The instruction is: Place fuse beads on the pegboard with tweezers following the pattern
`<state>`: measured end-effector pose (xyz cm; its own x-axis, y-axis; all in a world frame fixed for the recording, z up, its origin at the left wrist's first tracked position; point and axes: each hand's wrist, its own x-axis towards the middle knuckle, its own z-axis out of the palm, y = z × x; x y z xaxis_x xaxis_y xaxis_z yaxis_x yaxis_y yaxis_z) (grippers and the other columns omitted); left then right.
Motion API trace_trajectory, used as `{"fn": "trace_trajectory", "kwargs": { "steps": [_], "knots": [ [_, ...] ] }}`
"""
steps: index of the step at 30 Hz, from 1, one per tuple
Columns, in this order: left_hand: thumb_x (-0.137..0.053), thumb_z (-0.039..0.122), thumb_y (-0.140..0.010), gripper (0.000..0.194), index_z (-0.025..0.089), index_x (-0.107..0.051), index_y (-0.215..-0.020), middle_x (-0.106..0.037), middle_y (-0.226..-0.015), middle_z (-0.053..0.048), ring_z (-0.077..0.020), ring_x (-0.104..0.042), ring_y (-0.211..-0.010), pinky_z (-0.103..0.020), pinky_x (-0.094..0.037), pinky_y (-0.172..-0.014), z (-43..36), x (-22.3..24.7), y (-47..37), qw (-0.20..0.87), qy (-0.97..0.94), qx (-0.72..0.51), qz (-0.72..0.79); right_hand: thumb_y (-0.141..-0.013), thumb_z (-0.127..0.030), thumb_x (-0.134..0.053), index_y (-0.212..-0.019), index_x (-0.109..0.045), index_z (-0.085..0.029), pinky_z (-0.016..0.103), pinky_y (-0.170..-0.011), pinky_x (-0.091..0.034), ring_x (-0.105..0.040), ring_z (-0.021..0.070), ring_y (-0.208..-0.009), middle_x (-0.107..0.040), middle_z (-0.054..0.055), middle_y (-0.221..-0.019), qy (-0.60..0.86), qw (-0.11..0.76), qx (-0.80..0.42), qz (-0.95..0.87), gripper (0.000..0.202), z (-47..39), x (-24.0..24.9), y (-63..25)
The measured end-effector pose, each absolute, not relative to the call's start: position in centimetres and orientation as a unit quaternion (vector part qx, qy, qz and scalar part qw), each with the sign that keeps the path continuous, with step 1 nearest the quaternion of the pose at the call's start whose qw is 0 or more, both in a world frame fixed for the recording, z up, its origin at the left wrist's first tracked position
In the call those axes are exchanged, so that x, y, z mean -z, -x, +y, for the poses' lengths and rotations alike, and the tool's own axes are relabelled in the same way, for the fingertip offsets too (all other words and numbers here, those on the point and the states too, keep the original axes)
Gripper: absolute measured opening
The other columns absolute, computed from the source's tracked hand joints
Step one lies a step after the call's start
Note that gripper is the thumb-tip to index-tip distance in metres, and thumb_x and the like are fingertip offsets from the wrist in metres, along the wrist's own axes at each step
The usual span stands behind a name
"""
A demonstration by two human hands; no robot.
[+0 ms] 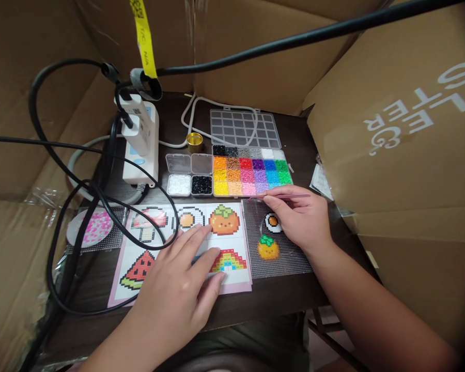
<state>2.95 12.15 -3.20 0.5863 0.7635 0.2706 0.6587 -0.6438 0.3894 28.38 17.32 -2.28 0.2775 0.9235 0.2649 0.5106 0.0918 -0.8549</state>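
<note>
My left hand (184,276) lies with fingers spread on a pattern sheet (232,283) showing pixel pictures of an egg, a persimmon, a watermelon slice and a rainbow. In my right hand (300,217) are slim pink tweezers (284,196), pinched between thumb and fingers, their tip by the front edge of the bead box (251,170). That box holds beads sorted by colour. Below my right hand is a clear pegboard (287,266) bearing an egg bead figure (272,222) and an orange persimmon bead figure (268,248).
Small boxes of white beads (179,184) and black beads (201,184) stand left of the bead box. Behind them is a gold tin (194,141). A power strip (139,168) and looping black cables (52,150) occupy the left. Cardboard walls (256,62) surround the table.
</note>
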Motion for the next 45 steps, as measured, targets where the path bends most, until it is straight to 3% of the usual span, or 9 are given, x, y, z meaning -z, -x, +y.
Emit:
{"fn": "trace_trajectory", "kwargs": {
  "steps": [19, 29, 45],
  "knots": [
    [-0.055, 0.025, -0.094, 0.024, 0.020, -0.065, -0.115, -0.055, -0.144, -0.014, -0.0328, -0.052, -0.134, -0.056, -0.049, -0.105, 12.26, 3.06, -2.93, 0.128, -0.884, -0.201, 0.402, -0.081, -0.025, -0.074, -0.078, -0.077, -0.022, 0.032, -0.075, -0.060, -0.073, 0.0183, -0.076, -0.078, 0.003, -0.081, 0.642, 0.472, -0.208, -0.568, 0.005, 17.26, 2.33, -28.67],
    [-0.056, 0.024, -0.094, 0.025, 0.014, -0.064, -0.117, -0.057, -0.143, -0.016, -0.0331, -0.053, -0.133, -0.056, -0.049, -0.108, 12.17, 3.36, -2.81, 0.122, -0.881, -0.220, 0.399, -0.080, -0.027, -0.074, -0.079, -0.077, -0.022, 0.032, -0.071, -0.061, -0.073, 0.0192, -0.074, -0.078, 0.005, -0.081, 0.649, 0.473, -0.212, -0.557, 0.006, 17.22, 2.36, -28.60],
    [-0.055, 0.023, -0.094, 0.025, 0.017, -0.061, -0.118, -0.057, -0.143, -0.016, -0.0335, -0.054, -0.132, -0.058, -0.051, -0.103, 12.19, 3.42, -2.80, 0.105, -0.888, -0.218, 0.392, -0.077, -0.024, -0.074, -0.074, -0.076, -0.021, 0.030, -0.068, -0.061, -0.073, 0.0179, -0.070, -0.077, 0.003, -0.076, 0.638, 0.484, -0.229, -0.554, 0.005, 17.40, 2.07, -28.35]
  ]
}}
